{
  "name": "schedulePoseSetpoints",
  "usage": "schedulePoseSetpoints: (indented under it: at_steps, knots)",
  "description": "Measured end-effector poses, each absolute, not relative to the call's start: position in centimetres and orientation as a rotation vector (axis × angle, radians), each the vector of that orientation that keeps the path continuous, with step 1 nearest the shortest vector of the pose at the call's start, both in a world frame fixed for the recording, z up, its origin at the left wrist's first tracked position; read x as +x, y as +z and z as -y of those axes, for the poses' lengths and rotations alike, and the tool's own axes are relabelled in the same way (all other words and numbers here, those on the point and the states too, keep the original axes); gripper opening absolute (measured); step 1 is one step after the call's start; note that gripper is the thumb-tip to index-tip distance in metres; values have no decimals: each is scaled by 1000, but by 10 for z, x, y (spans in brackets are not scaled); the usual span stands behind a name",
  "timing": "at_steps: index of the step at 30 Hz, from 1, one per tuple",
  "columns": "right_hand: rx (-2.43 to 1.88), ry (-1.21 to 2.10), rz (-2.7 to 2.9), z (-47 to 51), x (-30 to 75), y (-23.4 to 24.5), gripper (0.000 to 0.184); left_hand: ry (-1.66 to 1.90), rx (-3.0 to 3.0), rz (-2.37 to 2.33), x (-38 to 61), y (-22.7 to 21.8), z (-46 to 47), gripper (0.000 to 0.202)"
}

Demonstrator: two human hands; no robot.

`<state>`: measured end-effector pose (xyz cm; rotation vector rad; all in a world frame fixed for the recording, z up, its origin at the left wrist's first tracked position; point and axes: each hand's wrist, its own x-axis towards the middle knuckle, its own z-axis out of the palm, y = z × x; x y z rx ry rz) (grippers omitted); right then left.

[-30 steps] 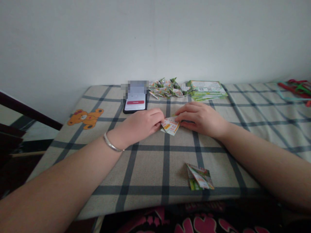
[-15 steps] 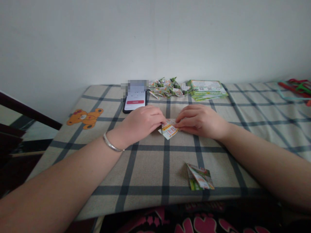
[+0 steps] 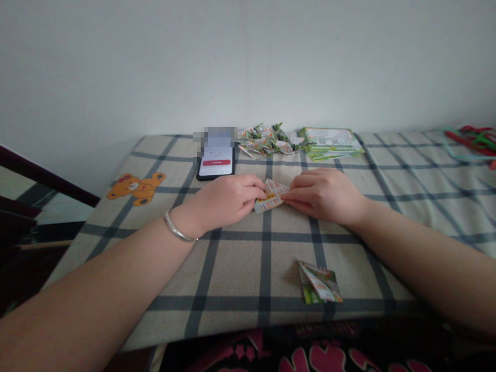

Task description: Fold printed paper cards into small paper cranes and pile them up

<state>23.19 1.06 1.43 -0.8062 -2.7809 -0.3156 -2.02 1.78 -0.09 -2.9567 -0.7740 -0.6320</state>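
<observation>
My left hand (image 3: 227, 199) and my right hand (image 3: 323, 194) meet at the middle of a checked cloth-covered table (image 3: 232, 258). Between their fingertips is a small folded printed paper (image 3: 271, 195), orange and white, lying low on the cloth. Both hands pinch it, the left from its left end and the right from its right end. A silver bangle sits on my left wrist.
Another folded paper piece (image 3: 320, 282) lies near the front edge. At the back stand a phone (image 3: 216, 160) with a lit screen, a heap of folded paper pieces (image 3: 267, 140) and a stack of green leaflets (image 3: 331, 142). Red and green strips (image 3: 475, 138) lie far right.
The paper between my fingers has been folded narrower and turned; it now lies as a slim strip slightly further back. Both hands stayed almost in place.
</observation>
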Motion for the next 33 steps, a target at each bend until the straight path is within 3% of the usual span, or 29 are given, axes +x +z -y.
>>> schedulePoseSetpoints:
  at_steps: [14,23,33]
  knots:
    - [-866,-122,2749,-8,227,14,24,-447,-2922,849,-15,6,-12,24]
    - [-941,-48,2687,-9,224,8,20,-527,-2845,948,-5,4,-6,13]
    - [-1010,-1,2592,-14,217,2,23,-526,-2827,1127,1,1,-6,18]
